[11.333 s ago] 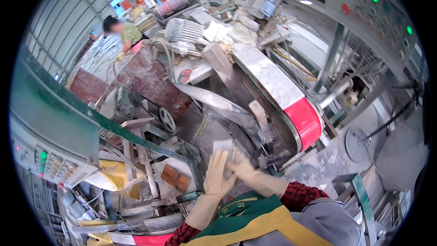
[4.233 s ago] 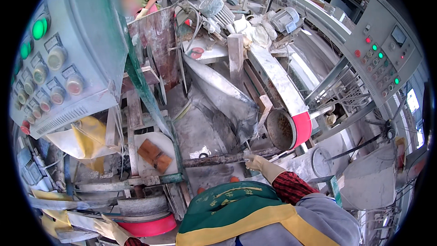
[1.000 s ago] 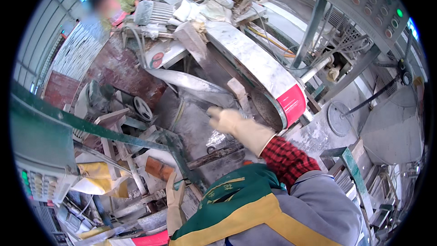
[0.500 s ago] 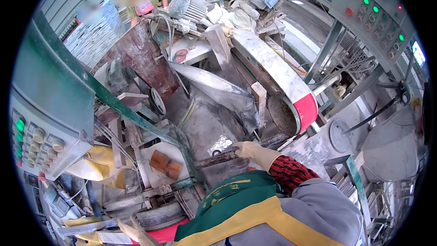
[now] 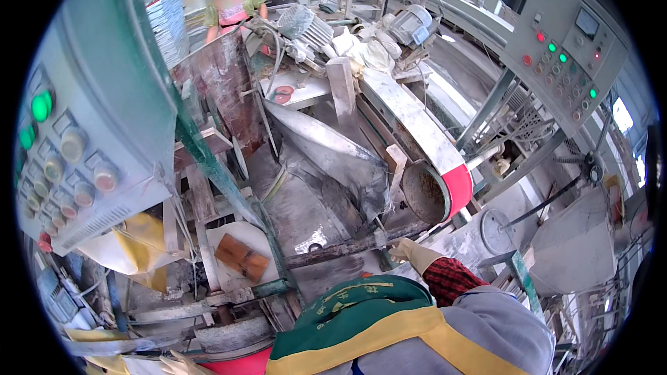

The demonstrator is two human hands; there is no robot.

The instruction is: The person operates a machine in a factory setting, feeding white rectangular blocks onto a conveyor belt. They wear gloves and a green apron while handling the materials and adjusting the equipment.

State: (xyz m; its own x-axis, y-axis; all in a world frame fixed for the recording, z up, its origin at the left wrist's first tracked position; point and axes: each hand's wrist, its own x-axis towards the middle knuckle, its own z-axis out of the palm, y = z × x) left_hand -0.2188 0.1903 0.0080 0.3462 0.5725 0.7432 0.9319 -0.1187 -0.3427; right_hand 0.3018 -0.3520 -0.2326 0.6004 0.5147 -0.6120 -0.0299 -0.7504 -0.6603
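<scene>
My right hand (image 5: 415,255), in a cream glove under a red-and-black checked cuff, is just on the near side of a dark, crusted bar (image 5: 347,248). Its fingers point left toward the bar; their grip and any contact are unclear. Low at the left edge of my body, my gloved left hand (image 5: 182,363) shows only in part, fingers apart and nothing visible in them. It is nearest to a grey round machine part (image 5: 233,337) with a red band. Beyond the right hand, a long white guard (image 5: 410,114) ends in a red curved band around a rusty drum.
Control boxes with lit buttons stand left (image 5: 97,125) and right (image 5: 566,48). A brown wood block (image 5: 241,257) lies on a pale board. Grey sheeting (image 5: 333,149) drapes over the middle. Motors (image 5: 306,26) sit at the back, near another person (image 5: 233,0). A green frame rail (image 5: 208,160) slants at left.
My right hand has moved right along the bar and slightly nearer to me. My left hand has dropped lower and left. The whole view has shifted, with the left control box appearing larger.
</scene>
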